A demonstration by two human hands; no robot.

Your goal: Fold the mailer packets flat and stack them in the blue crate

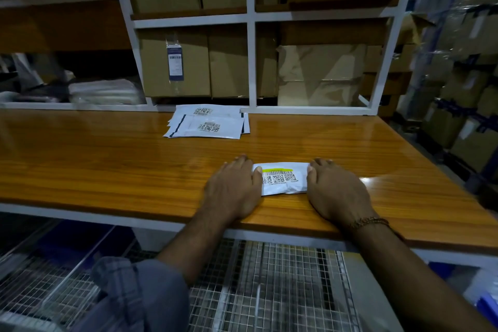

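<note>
A folded white mailer packet [283, 179] with a yellow stripe and barcodes lies near the front edge of the wooden table [107, 159]. My left hand [231, 191] lies flat on its left end and my right hand [336, 191] lies flat on its right end, both pressing it down. A loose pile of unfolded white mailer packets [207, 124] rests further back at the table's far edge. Something blue [489, 307] shows at the lower right below the table; I cannot tell if it is the crate.
White shelving [250, 35] packed with cardboard boxes stands behind the table. Wrapped cartons [458, 62] are stacked at the right. A wire mesh rack [269, 291] sits under the table. Plastic-wrapped bundles [102, 91] lie on the left shelf.
</note>
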